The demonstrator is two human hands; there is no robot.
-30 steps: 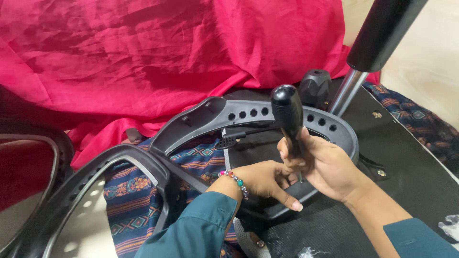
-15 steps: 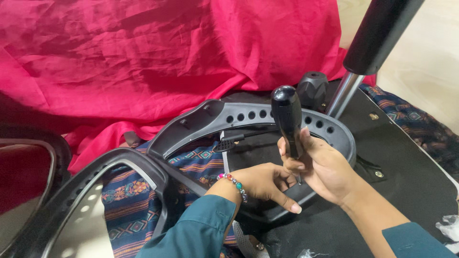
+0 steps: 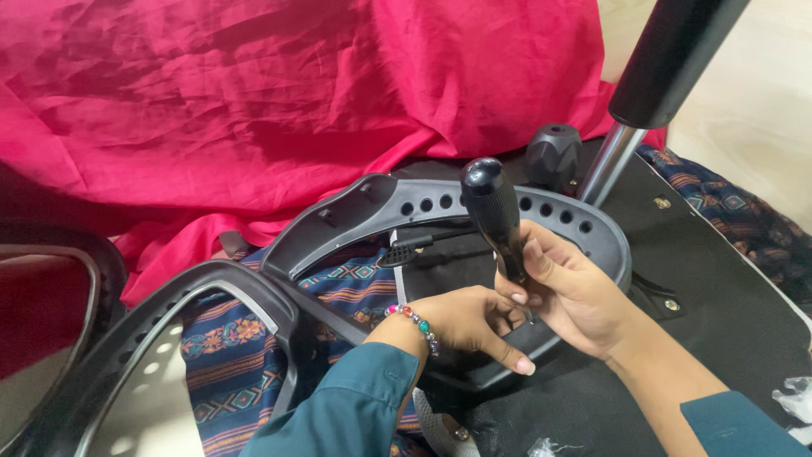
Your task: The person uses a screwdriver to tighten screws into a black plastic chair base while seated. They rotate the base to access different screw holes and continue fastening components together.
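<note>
The right hand (image 3: 575, 292) is clenched around the thick black plastic handle of a screwdriver (image 3: 495, 220), which stands nearly upright with its tip pointing down between both hands. Just beside it, the left hand (image 3: 469, 322), with a bead bracelet (image 3: 413, 322) at the wrist, has fingers curled loosely at the tip, touching the grey perforated plastic armrest frame (image 3: 440, 203) beneath. Beyond the frame lies crumpled red cloth (image 3: 296, 93); up and rightward rises a black-and-chrome cylinder (image 3: 651, 93).

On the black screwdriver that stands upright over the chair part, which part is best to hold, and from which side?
Best is likely the thick black handle of the screwdriver, taken from the right. It stands nearly upright, its rounded top free; the thin shaft is hidden between the hands. The right hand already wraps its lower part, and the left hand rests near the tip.
</note>
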